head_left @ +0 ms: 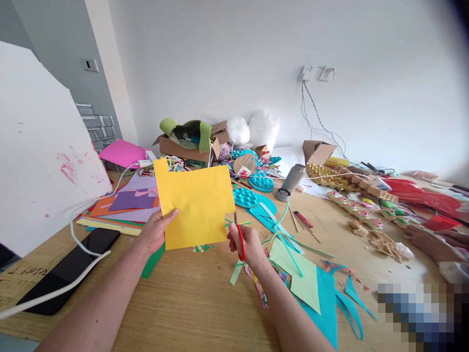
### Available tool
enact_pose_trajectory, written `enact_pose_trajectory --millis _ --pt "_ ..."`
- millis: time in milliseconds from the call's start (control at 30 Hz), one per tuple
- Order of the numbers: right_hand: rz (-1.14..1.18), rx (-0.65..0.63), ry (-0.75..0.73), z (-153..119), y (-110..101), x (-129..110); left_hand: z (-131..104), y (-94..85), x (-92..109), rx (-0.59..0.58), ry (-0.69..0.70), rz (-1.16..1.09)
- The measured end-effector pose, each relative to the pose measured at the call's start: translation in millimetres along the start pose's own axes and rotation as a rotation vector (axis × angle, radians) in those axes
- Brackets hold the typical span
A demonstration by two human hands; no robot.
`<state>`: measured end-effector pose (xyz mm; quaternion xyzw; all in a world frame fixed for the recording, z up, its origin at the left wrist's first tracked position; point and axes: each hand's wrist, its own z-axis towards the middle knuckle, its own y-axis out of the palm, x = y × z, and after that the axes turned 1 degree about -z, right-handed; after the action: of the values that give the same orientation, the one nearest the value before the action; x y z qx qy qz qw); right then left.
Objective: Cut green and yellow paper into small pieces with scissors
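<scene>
A sheet of yellow paper [198,205] is held up over the table, with a notch cut from its upper left corner and another step at its lower right edge. My left hand [156,232] pinches its left edge, thumb on the front face. My right hand [247,244] grips red-handled scissors [241,242] beside the lower right edge, and their blades point upward along the paper. How far the blades are apart is hard to make out. Green paper [153,261] shows below my left hand. Paper scraps [256,286] lie beneath my right wrist.
Stacked coloured paper [134,200] and a black phone [69,269] with a white cable lie left. A grey bottle [291,182] lies tilted at the back, near a red cutter [303,219]. Blue felt [322,303], egg-carton pieces [322,176] and a cardboard box [186,149] also occupy the table.
</scene>
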<state>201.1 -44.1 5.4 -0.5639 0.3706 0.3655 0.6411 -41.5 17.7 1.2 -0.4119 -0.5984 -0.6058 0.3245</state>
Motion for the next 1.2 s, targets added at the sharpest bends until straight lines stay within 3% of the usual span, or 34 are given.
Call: enact_pose_trajectory --millis 1200 --pt "0.033 0.038 0.050 1.6 -0.5 0.4 -2.1 2.1 -1.3 -0.013 -0.010 0.023"
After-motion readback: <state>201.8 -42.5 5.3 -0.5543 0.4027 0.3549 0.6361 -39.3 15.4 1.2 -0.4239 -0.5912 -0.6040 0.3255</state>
